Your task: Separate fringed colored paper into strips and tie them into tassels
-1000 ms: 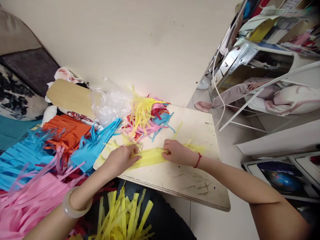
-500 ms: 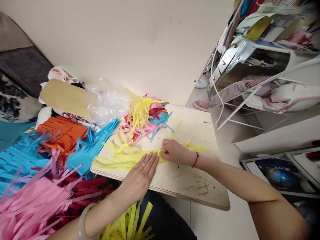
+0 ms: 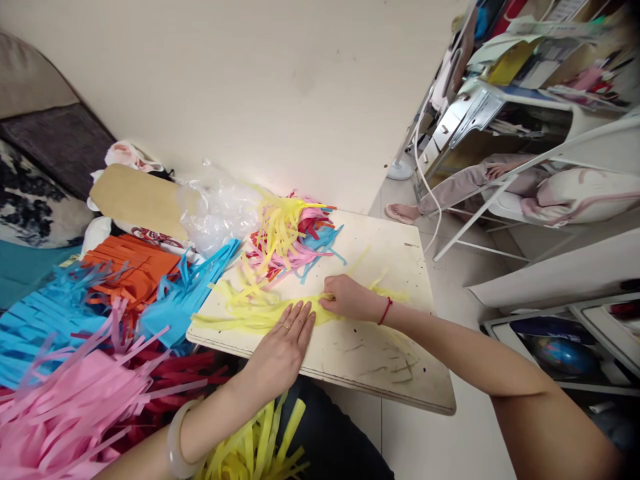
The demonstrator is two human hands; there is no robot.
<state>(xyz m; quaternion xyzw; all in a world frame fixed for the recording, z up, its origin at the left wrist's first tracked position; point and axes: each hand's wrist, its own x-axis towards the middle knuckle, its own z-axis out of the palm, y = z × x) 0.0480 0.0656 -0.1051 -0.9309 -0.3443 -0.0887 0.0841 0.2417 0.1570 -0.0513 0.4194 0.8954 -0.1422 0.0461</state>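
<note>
Yellow fringed strips [image 3: 250, 316] lie lengthwise across the wooden board [image 3: 380, 250]. My left hand [image 3: 285, 340] rests flat on them, its fingers stretched out and side by side. Just right of its fingertips, my right hand [image 3: 350, 298] is closed in a pinch on the middle of the same yellow strips. Loose ends spread out beyond both hands, to the left and to the right. Behind them on the board sits a pile of mixed tassels [image 3: 295, 233] in yellow, pink, red, orange and blue.
On the left lie fringed bundles in orange [image 3: 133, 267], blue [image 3: 187, 293] and pink [image 3: 75, 400]. More yellow fringe [image 3: 255, 447] hangs by my lap. A clear plastic bag [image 3: 220, 213] is against the wall. A seated person's leg [image 3: 455, 187] shows at right, near a white chair frame.
The view has shifted slightly. Both hands stay in nearly the same place on the yellow strips, with little visible movement.
</note>
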